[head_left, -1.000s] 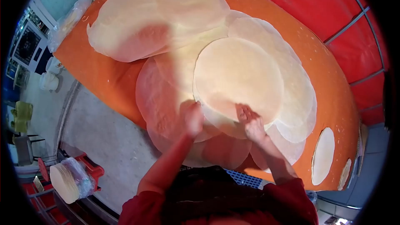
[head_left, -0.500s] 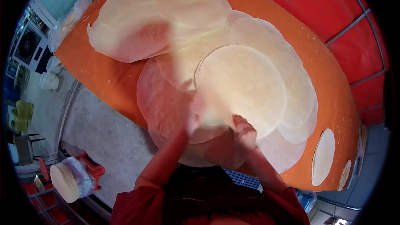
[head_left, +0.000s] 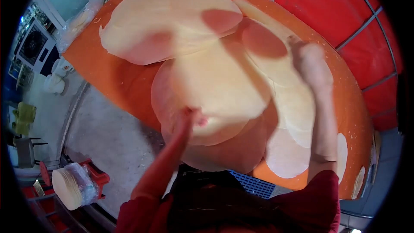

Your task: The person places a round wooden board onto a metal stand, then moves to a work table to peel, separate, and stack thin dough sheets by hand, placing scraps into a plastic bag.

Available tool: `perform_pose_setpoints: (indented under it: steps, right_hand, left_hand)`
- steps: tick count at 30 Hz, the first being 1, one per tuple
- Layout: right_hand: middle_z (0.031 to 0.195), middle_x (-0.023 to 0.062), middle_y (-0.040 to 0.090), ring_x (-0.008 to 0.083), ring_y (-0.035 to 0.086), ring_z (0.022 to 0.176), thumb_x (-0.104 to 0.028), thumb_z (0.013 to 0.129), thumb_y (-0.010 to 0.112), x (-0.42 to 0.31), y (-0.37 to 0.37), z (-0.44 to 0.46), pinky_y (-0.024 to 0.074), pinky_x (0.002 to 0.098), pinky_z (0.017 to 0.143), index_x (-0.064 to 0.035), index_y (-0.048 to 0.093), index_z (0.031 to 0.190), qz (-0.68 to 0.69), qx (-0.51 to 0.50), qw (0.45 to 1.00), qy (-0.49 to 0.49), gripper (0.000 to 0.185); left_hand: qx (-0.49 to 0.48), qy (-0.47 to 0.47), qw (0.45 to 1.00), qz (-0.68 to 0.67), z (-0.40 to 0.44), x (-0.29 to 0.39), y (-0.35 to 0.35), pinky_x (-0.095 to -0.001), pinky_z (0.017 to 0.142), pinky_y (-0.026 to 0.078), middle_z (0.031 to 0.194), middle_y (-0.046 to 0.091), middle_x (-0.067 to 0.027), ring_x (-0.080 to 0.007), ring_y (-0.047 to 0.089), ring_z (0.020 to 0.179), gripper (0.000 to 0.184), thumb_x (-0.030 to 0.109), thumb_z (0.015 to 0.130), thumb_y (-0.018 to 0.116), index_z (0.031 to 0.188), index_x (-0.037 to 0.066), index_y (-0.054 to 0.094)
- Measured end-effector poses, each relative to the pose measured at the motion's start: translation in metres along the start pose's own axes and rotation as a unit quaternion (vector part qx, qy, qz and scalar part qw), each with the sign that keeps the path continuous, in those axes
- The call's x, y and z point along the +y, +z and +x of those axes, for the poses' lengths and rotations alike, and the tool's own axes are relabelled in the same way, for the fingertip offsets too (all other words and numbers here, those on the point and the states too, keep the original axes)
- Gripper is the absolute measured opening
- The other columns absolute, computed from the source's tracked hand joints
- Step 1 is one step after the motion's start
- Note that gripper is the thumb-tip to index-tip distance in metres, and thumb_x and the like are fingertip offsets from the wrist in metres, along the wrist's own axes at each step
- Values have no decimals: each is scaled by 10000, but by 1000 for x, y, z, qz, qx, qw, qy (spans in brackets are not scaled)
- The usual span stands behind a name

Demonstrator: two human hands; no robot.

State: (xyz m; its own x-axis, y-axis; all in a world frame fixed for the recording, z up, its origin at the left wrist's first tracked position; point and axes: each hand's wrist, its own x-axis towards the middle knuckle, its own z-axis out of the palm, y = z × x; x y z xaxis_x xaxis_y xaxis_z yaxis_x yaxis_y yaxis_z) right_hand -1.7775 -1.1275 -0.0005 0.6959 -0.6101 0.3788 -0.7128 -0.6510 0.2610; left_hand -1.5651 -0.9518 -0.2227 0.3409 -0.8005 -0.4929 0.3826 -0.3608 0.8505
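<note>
Large, thin, pale round flatbreads lie overlapping on an orange cloth-covered table. My left hand (head_left: 194, 117) is closed at the near-left edge of a large flatbread (head_left: 220, 84), fingers curled in on it. That flatbread partly covers others below, including a round (head_left: 228, 149) at the near table edge. Over on the right, my raised right hand (head_left: 313, 62) is above a row of overlapping flatbreads (head_left: 297, 103). Motion smears its fingers, so their grip is unclear. Its shadow falls on the sheets beside it.
The orange table (head_left: 125, 90) has a broad pile of flatbreads (head_left: 168, 13) at its far left. A red tiled wall (head_left: 319, 4) borders its far right side. Lower left, a stack of rounds (head_left: 67, 189) in plastic rests by a red stool (head_left: 98, 177). A blue crate (head_left: 252, 184) sits below the table edge.
My right hand has moved from the near middle up to the far right. My left hand has shifted slightly left. The top flatbread has moved left, and the right-hand row shows more.
</note>
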Motion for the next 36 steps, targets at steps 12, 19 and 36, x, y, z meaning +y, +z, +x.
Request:
perform_pose_setpoints:
  steps: [12,19,36]
  right_hand:
    - [872,202,558,309,579,715,-98,634,549,-189,126,-133,482,375,576,72,539,969,178,-126,967,-130,376]
    - [977,209,556,321,567,876,-177,725,582,-215,123,-142,485,369,713,76,465,1106,286,22,958,15,472]
    - [843,169,587,256,584,627,-56,688,505,-262,134,-100,476,366,473,33,536,964,217,-5,974,-66,291]
  left_hand:
    - [-23,13,971,-236,-25,-50,-25,-339,738,479,942,525,-96,-206,544,862,173,131,884,407,982,4,473]
    - [-126,20,954,-272,-28,-13,-14,-326,752,466,1002,529,-142,-230,548,885,303,165,862,458,1094,-31,449]
    - [-20,26,976,-215,-8,6,-88,-301,547,471,795,554,-87,-192,562,650,173,153,802,479,890,11,521]
